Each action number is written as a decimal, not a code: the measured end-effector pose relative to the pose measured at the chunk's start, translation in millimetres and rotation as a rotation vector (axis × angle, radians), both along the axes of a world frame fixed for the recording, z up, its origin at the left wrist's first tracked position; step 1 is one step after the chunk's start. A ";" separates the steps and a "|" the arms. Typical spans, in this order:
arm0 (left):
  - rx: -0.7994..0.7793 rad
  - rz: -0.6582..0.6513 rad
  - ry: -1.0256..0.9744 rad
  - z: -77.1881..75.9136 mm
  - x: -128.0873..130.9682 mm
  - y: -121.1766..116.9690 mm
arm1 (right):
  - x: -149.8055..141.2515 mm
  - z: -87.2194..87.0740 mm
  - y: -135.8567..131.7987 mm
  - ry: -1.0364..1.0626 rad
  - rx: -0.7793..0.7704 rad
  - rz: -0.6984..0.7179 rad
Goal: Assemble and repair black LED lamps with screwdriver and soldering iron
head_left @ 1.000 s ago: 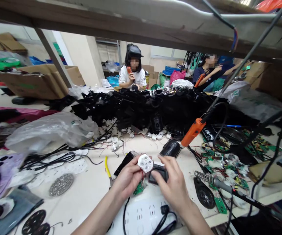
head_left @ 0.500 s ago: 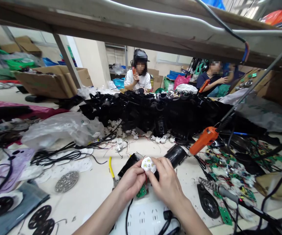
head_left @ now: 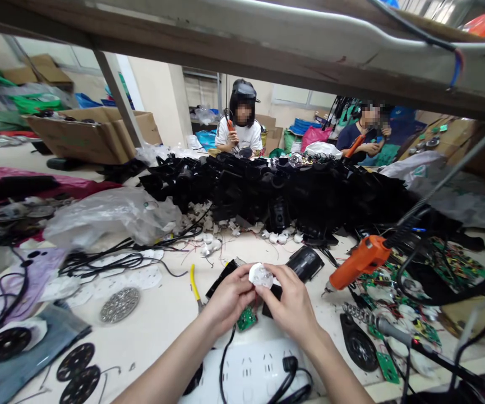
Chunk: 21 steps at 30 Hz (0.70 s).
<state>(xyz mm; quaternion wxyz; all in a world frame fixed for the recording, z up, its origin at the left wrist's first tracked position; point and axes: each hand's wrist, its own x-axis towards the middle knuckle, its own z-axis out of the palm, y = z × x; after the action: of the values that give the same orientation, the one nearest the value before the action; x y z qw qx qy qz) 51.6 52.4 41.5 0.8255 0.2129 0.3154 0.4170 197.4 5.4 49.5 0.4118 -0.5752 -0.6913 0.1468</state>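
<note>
A small white LED disc [head_left: 261, 275] is held between both hands above the bench. My left hand [head_left: 230, 295] grips its left edge with thumb and fingers, and my right hand [head_left: 289, 297] pinches the right side. Its top face looks clear and shiny, though fine detail is blurred. Just below the fingers lies a green circuit board [head_left: 247, 318]. Black housing pieces sit behind the hands: one [head_left: 222, 279] partly covered by my left hand, another [head_left: 305, 264] beyond the right. A yellow-handled tool [head_left: 194, 285] rests left of my left hand.
An orange electric screwdriver [head_left: 358, 262] hangs at right, above piled circuit boards. Nearer stands a soldering iron [head_left: 397, 335] by a coil spring. A white power strip [head_left: 263, 367] lies in front. Black parts [head_left: 276, 185] are heaped across the back; two people sit beyond.
The disc has turned in my fingers; its yellow spots no longer show clearly. The orange screwdriver hangs lower and appears larger. The co-worker at right has lowered a hand.
</note>
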 end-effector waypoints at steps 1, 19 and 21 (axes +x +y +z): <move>0.009 -0.021 0.021 2.9 -3.2 0.5 | 2.2 -2.6 1.2 0.065 -0.032 -0.004; 0.312 -0.038 0.534 11.4 -39.4 6.4 | 23.8 -19.2 -15.2 0.248 -0.226 -0.166; 0.367 -0.078 0.583 11.3 -35.1 -1.4 | 28.8 -18.6 -23.6 0.127 -0.207 -0.171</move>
<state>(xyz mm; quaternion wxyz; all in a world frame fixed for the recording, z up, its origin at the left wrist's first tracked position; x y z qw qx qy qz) 16.4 51.1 52.8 0.6638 0.4799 0.4492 0.3567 226.2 -18.2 30.9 0.4042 -0.6611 -0.5935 0.2176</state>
